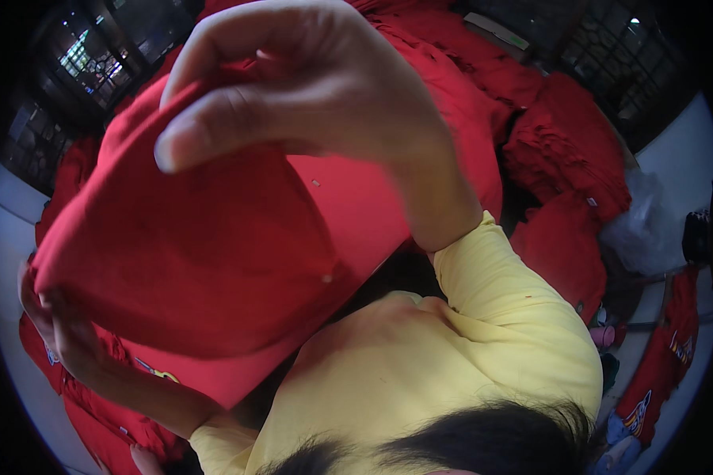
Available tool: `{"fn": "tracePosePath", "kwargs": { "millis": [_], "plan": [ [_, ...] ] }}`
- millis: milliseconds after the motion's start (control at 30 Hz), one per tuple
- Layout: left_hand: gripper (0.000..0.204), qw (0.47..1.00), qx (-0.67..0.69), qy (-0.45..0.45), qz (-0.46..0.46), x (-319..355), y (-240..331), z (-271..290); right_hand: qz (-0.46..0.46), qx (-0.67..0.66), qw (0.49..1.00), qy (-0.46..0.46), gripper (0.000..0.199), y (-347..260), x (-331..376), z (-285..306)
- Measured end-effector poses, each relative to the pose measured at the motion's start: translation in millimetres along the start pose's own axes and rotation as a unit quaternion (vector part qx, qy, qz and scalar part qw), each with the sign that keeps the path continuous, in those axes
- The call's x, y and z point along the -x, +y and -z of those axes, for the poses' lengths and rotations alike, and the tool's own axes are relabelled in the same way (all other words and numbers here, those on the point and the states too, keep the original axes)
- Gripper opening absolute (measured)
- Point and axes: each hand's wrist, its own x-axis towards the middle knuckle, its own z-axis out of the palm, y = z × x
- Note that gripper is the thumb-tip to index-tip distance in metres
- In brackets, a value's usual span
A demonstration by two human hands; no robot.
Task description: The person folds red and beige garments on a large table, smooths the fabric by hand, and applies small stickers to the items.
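Observation:
A red piece of fabric (pixel 198 237), perhaps a garment, is stretched up between my hands in front of me. My right hand (pixel 317 87) is raised close to the camera and pinches its upper edge between thumb and fingers. Lower down on the left, my left hand (pixel 67 332) grips the near left corner, its fingertips partly behind the cloth. Beneath the fabric spreads a red work surface (pixel 356 198). Small scissors (pixel 157 370) with yellow handles lie on it near my left forearm.
Heaps of red garments (pixel 566 142) crowd the far side and the right. A clear plastic bag (pixel 646 226) sits at the right, near a pink cylindrical object (pixel 602 336). Printed red garments (pixel 673 348) lie lower right. Dark latticed windows (pixel 87 59) stand behind.

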Motion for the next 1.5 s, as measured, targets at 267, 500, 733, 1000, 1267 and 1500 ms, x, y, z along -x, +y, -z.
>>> {"fn": "tracePosePath", "kwargs": {
  "millis": [267, 500, 733, 1000, 1267, 1500],
  "plan": [
    [0.049, 0.974, -0.119, 0.143, 0.130, -130.6, -138.4, -2.3, -0.153, -0.174, 0.966, 0.118, 0.033, 116.5, -5.1, 88.4],
    [0.093, 0.802, -0.384, 0.051, 0.454, -72.9, -339.7, -36.8, -0.239, -0.054, 0.920, 0.305, 0.033, 130.8, 120.1, 280.3],
    [0.090, 0.611, -0.668, 0.011, 0.425, -84.8, -350.1, -169.4, -0.252, -0.089, 0.891, 0.367, 0.025, 133.5, 187.0, 340.9],
    [0.054, 0.920, -0.097, 0.033, 0.378, -169.8, -227.9, -325.5, -0.168, 0.083, 0.978, 0.096, 0.108, 164.2, 134.5, 157.9],
    [0.059, 0.951, -0.292, -0.103, -0.003, -229.1, -173.2, -370.0, -0.014, 0.130, 0.862, 0.489, 0.030, 60.4, 113.1, 305.2],
    [0.043, 0.932, -0.239, -0.177, 0.208, -169.0, -208.8, -359.6, -0.116, 0.208, 0.805, 0.543, 0.058, -2.2, 185.8, 587.8]
  ]
}}
